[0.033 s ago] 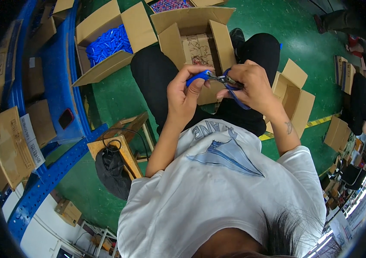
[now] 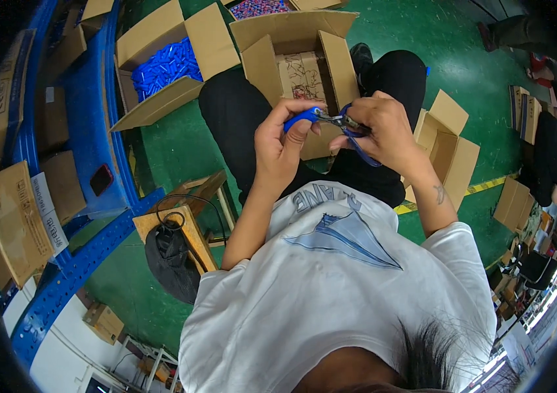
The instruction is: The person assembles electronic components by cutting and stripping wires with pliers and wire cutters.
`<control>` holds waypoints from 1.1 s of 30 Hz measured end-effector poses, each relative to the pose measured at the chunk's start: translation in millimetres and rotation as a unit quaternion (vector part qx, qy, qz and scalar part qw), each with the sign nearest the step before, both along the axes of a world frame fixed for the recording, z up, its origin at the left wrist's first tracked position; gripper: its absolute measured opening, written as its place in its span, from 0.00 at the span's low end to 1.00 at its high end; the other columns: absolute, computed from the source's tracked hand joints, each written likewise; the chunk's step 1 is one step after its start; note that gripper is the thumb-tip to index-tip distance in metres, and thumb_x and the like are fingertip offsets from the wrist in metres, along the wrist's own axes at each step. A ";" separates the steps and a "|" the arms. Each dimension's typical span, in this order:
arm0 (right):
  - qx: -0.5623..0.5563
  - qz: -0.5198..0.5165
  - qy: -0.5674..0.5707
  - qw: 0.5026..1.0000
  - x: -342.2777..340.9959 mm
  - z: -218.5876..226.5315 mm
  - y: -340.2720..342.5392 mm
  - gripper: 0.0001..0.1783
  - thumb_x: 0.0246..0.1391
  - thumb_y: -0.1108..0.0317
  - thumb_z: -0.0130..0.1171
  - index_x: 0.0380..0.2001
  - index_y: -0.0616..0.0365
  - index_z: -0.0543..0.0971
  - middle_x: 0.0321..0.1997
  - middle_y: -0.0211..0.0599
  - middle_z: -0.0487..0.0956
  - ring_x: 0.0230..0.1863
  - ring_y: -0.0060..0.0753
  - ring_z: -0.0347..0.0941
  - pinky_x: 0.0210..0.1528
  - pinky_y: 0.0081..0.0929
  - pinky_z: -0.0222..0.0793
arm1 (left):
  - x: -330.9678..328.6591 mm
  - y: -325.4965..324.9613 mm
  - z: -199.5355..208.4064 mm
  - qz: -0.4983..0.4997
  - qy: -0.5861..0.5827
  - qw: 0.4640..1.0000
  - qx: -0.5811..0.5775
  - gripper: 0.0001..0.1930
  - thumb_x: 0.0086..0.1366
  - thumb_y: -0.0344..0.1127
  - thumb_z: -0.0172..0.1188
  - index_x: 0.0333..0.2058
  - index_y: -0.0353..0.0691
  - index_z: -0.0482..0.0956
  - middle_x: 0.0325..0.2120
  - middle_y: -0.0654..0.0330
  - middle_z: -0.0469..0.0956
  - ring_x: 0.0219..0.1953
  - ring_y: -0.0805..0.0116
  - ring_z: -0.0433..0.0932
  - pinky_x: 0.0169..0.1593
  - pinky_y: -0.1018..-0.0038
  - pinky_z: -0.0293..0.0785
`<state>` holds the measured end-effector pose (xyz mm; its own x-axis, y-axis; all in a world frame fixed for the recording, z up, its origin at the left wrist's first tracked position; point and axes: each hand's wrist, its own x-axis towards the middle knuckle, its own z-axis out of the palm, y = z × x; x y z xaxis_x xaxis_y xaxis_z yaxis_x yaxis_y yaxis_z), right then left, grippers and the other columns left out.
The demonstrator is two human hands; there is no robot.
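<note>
In front of my lap, my left hand [image 2: 278,137] pinches a small blue cylindrical piece [image 2: 299,118] between thumb and fingers. My right hand [image 2: 386,124] is wrapped around a pair of pliers [image 2: 339,120] with blue handles. The jaws of the pliers meet the end of the blue piece that faces my right hand; whether they grip it is too small to tell. Below and beyond both hands stands an open cardboard box [image 2: 262,65], with thin reddish scraps [image 2: 305,77] on its bottom.
At the far left, an open box [image 2: 151,39] holds many blue cylinders [image 2: 167,65]. Another open carton [image 2: 452,157] stands by my right forearm. A blue metal rack [image 2: 98,111] and a wooden stool [image 2: 190,232] with a black bag [image 2: 172,262] are on the left.
</note>
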<state>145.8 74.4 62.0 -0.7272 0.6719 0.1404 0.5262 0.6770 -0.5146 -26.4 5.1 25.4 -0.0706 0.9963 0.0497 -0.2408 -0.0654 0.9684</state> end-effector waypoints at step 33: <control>-0.033 0.003 0.152 0.988 23.7 6.0 -54.1 0.25 0.28 0.53 0.69 0.10 0.62 0.68 0.12 0.40 0.66 0.15 0.43 0.64 0.17 0.30 0.55 | 22.0 -56.8 24.9 -0.004 -0.057 0.998 0.017 0.18 0.60 0.43 0.55 0.39 0.34 0.65 0.24 0.61 0.72 0.18 0.86 0.60 0.20 0.90 0.52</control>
<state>169.5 20.3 68.0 -0.6623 0.6830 0.3080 0.3371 0.6388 -0.6916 -4.4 -51.7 50.3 -0.0691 0.9947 0.0765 -0.3497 -0.0959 0.9320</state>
